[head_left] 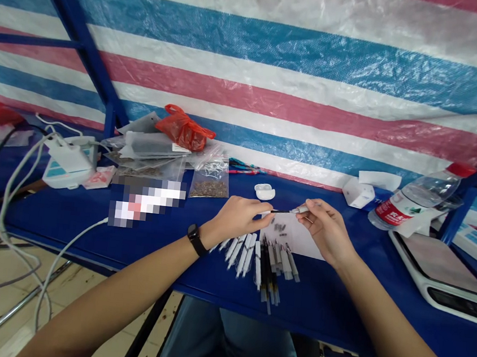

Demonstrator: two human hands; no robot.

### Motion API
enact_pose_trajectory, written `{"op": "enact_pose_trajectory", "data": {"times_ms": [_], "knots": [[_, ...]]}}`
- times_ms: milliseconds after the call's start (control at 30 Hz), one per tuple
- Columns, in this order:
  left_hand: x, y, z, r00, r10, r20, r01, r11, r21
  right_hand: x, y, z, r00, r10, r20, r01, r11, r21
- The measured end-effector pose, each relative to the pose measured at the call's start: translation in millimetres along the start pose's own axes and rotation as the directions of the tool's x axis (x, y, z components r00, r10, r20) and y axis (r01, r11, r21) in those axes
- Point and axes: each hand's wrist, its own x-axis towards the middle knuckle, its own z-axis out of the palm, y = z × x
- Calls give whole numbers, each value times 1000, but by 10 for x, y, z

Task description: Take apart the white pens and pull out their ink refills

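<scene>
My left hand (240,217) is closed in a pinch on a white pen barrel (265,212), mostly hidden by the fingers. A dark pen refill (280,211) spans the gap between my hands. On its other end is a grey pen section (301,209), pinched by my right hand (329,230). Below them, white pen barrels (241,252) lie in a row at the left, dark refills (269,278) with clear ends in the middle, and grey pen sections (287,261) at the right. Several small dark pieces (279,227) rest on a white paper sheet (312,244).
A white earbud case (265,191) lies beyond my hands. Bags of small brown pieces (209,188) and a red plastic bag (186,130) are at the back left. White cables (74,235) hang over the left edge. A bottle (415,200) and a scale (442,268) stand right.
</scene>
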Motion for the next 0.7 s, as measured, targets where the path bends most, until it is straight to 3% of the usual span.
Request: {"op": "enact_pose_trajectory", "data": {"times_ms": [167,367,567,700], "knots": [[-1,-20,31,999,1,-50,2,998,64,6,16,26,1000,17,-26,-16,999,32],[9,-36,31,996,-59,-60,66,990,122,51,-8,-29,989,-18,-144,25,999,42],[27,-26,-32,972,-201,-125,216,968,126,72,-11,-107,992,99,-72,-116,953,-280],[32,-23,-53,957,-248,-153,269,954,136,56,39,-88,986,165,-19,-160,914,-374]]}}
